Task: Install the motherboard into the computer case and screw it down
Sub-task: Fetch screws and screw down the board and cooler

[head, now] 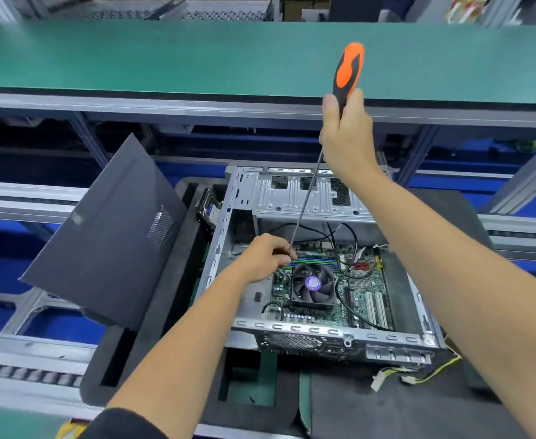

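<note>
Nearest: loose yellow-black cable bundle with white plugs (418,373) trails on the black foam mat (387,407), just outside the near right corner of the computer case (339,340). Case lies on its side on the mat, open side up. Motherboard (361,289) sits flat inside on the case floor, CPU cooler fan (313,285) on its left half, black cables looping across it.

Left hand (265,256) reaches into the case just behind the fan, fingers curled, pinching the lower end of the screwdriver (349,69) shaft right at the board's far left area. Tip itself hidden by fingers; can't tell if a screw is there.

Right hand (345,134) is raised well above the case, wrapped around the lower part of the orange-black handle, shaft slanting down-left to the left hand.

Left of the case: dark side panel (108,236) leans tilted; a hard drive (208,209) stands between panel and case. Beyond: green-topped shelf (165,58).
</note>
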{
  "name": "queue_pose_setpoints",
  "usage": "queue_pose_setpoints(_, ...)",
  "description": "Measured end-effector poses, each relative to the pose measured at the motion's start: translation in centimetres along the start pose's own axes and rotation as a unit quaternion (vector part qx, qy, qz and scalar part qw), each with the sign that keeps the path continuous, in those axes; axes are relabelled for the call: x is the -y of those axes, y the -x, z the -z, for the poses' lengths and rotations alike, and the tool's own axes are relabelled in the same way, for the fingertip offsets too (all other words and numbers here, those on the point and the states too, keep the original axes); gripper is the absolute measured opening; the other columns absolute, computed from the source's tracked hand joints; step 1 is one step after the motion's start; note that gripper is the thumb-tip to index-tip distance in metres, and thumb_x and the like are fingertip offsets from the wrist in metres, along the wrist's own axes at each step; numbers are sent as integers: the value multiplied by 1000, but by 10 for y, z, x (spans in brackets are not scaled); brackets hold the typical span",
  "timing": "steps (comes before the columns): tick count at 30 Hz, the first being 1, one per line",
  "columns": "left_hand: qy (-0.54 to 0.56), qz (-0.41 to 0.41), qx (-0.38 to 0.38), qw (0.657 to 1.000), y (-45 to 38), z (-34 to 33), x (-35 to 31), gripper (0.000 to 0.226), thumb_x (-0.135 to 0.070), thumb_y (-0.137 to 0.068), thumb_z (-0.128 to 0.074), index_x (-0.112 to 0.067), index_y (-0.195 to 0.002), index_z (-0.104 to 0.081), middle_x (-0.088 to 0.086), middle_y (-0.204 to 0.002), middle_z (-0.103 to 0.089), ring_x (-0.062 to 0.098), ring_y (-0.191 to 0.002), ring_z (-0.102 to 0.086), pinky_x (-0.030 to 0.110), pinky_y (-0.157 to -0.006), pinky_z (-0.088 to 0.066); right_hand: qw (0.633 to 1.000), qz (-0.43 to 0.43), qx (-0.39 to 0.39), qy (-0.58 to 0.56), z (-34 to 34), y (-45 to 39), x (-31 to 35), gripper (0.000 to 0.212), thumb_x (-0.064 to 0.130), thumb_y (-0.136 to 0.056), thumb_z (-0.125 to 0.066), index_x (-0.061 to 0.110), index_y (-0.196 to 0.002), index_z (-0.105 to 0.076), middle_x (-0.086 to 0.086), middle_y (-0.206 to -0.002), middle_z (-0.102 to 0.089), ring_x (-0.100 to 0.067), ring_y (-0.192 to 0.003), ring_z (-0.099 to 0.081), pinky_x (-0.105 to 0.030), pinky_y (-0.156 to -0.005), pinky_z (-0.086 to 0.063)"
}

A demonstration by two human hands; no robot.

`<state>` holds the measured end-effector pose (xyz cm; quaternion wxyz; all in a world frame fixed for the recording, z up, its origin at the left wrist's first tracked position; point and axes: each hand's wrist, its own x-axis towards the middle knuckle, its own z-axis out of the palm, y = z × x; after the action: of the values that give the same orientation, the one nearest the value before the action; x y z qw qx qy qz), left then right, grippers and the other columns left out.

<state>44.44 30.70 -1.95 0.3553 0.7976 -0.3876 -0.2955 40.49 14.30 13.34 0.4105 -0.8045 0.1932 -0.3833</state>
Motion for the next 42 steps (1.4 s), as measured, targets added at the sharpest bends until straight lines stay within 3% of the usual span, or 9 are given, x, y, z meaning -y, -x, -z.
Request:
queue_pose_setpoints(7,-23,-18,-25,999,0,-2,-1,18,2,-89,-58,-15,-91,-64,-5,-76,-56,11,-70,-55,19,-68,-48,1000,-2,29,5,3,-1,2,21,30,-102,-36,11,-91,-34,-10,-71,-49,-21,-60,-44,-41,-56,-40)
queue_pose_setpoints(13,-60,-46,-11,997,3,-1,-2,26,-7,-87,-65,-27,-102,-58,-7,-81,-59,3,-72,-56,13,-68,-47,997,16,76,4,6,2,8,21,29,-102,-36,9,-95,-36,-24,-75,-56,-24,-55,-45,-42,-52,-42)
queue_pose_setpoints(17,-130,-60,12,990,7,-3,-6,48,-12,-85,-63,-35,-120,-39,-3,-76,-61,11,-72,-61,28,-68,-53,990,40,133,-33,11,8,11,16,28,-102,-38,14,-94,-37,-14,-68,-58,-19,-41,-51,-27,-40,-41)
queue_pose_setpoints(21,-171,-73,20,982,14,-4,-10,55,-12,-83,-63,-38,-117,-29,-2,-69,-60,17,-66,-60,43,-65,-53,979,55,188,-61,15,13,13,17,30,-99,-43,12,-99,-42,-7,-66,-61,-21,-42,-59,-25,-39,-43)
queue_pose_setpoints(26,-183,-74,45,979,22,3,-6,47,-17,-80,-69,-43,-103,-37,-9,-73,-65,7,-72,-62,40,-69,-53,961,31,263,-77,23,8,17,26,34,-92,-56,10,-90,-48,-2,-69,-68,-23,-43,-59,-27,-47,-48)
queue_pose_setpoints(31,-167,-64,50,983,29,3,-6,40,-19,-85,-68,-42,-98,-38,-9,-77,-65,17,-70,-66,41,-66,-56,953,37,281,-108,30,10,26,20,29,-88,-62,14,-82,-50,-7,-73,-69,-21,-46,-62,-24,-42,-43)
queue_pose_setpoints(36,-151,-91,17,984,37,5,-8,38,-18,-82,-70,-42,-95,-43,-13,-76,-64,-1,-72,-60,23,-69,-51,946,66,288,-131,39,9,42,19,25,-88,-62,15,-79,-48,-5,-68,-67,-22,-43,-61,-22,-40,-42)
queue_pose_setpoints(39,-117,-60,54,990,40,5,-8,31,-15,-80,-72,-37,-89,-53,-10,-77,-66,-1,-69,-61,19,-69,-52,937,59,316,-135,39,13,44,19,19,-89,-63,14,-79,-47,-4,-66,-65,-24,-45,-62,-25,-40,-43)
queue_pose_setpoints(42,-104,-34,61,992,39,1,-7,26,-13,-79,-74,-33,-84,-58,-8,-76,-66,-1,-66,-61,14,-64,-50,931,48,339,-129,36,18,41,19,14,-90,-63,8,-80,-48,-15,-69,-65,-27,-46,-62,-28,-41,-46)
